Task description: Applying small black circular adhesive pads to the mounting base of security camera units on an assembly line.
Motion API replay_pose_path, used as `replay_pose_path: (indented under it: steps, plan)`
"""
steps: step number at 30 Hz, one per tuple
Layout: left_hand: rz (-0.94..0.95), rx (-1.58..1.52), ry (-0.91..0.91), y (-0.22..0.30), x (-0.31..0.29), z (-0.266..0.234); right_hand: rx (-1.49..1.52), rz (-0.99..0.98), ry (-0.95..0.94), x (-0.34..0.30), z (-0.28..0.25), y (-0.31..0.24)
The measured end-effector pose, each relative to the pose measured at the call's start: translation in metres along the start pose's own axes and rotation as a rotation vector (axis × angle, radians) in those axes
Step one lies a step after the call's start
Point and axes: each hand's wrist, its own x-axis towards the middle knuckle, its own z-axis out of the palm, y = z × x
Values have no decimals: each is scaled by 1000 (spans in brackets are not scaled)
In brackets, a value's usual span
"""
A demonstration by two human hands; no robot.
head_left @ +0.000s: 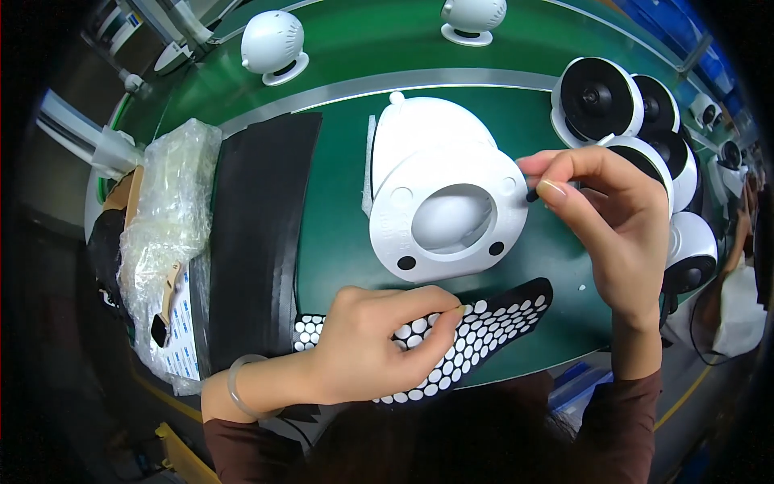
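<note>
A white ball-shaped camera (431,121) lies with the underside of its ring base (393,227) facing up. Two black round pads (405,263) sit in the base's near recesses, while its far recesses are bare. Close to the right side of the base, my right hand (617,218) pinches a small black pad (531,195) between thumb and index finger. My left hand (387,339) is closed in a pinch over a black sheet (538,289) covered with rows of white dots. Whatever lies between its fingertips is too small to make out.
Several white cameras with black faces (597,97) crowd the right side. Two more white cameras (272,44) stand on the green surface at the back. To the left are a long black sheet stack (262,218) and a clear plastic bag (173,181).
</note>
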Motion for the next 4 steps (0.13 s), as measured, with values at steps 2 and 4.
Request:
replay_pose_path:
  steps: [2, 4]
  plan:
    - [43, 29, 11, -3, 1, 1, -12, 107, -56, 4, 1, -4]
    - [-1, 73, -20, -1, 3, -1, -39, 101, -98, 5, 1, -5]
